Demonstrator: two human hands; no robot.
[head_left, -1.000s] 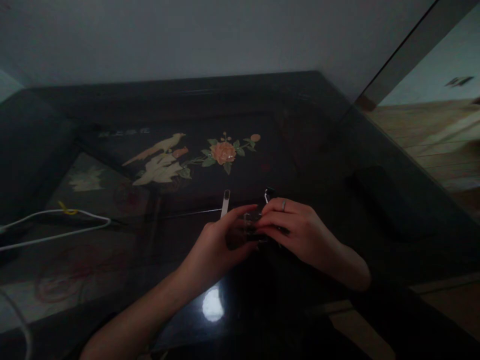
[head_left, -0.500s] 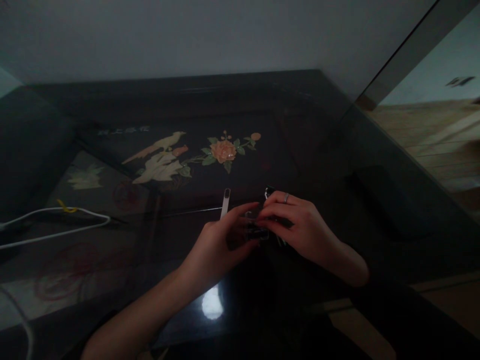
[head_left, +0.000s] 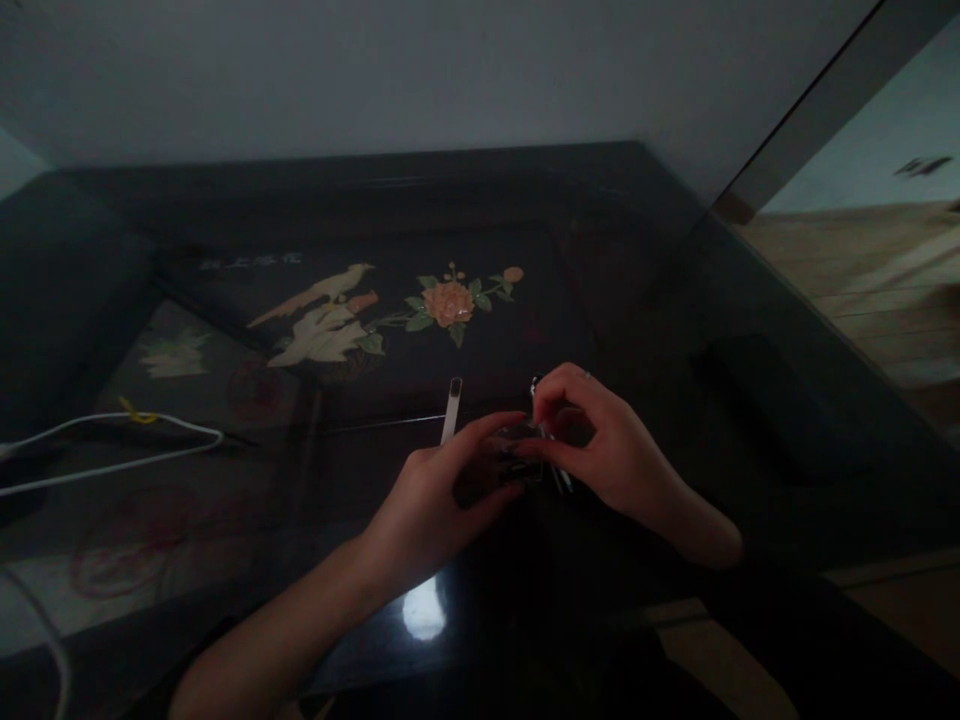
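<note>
My left hand (head_left: 442, 480) is curled around a small clear-edged case (head_left: 531, 470), its thumb and fingers on either side. The inside of the case looks dark, and the poor light hides its details. At the case's right side is my right hand (head_left: 600, 430), a ring on one finger, its fingers bent and thumb reaching to the case. Whatever lies between those fingertips is too small to make out. Slim shiny metal pieces (head_left: 562, 478) lie just under the right hand. Beyond the left hand, a flat silver strip with a dark rounded end (head_left: 451, 408) rests on the glass.
A dark glass-topped table (head_left: 600, 300) shows a bird-and-flower picture (head_left: 450, 303). White cable (head_left: 165, 462) with a yellow tie (head_left: 137, 412) loops at the left. A black oblong object (head_left: 780, 405) lies at the right. Behind stands a pale wall (head_left: 360, 70).
My right hand has lifted and drawn slightly back from the case, its fingers more bent, so more of the metal pieces shows. The left hand stays nearly still around the case.
</note>
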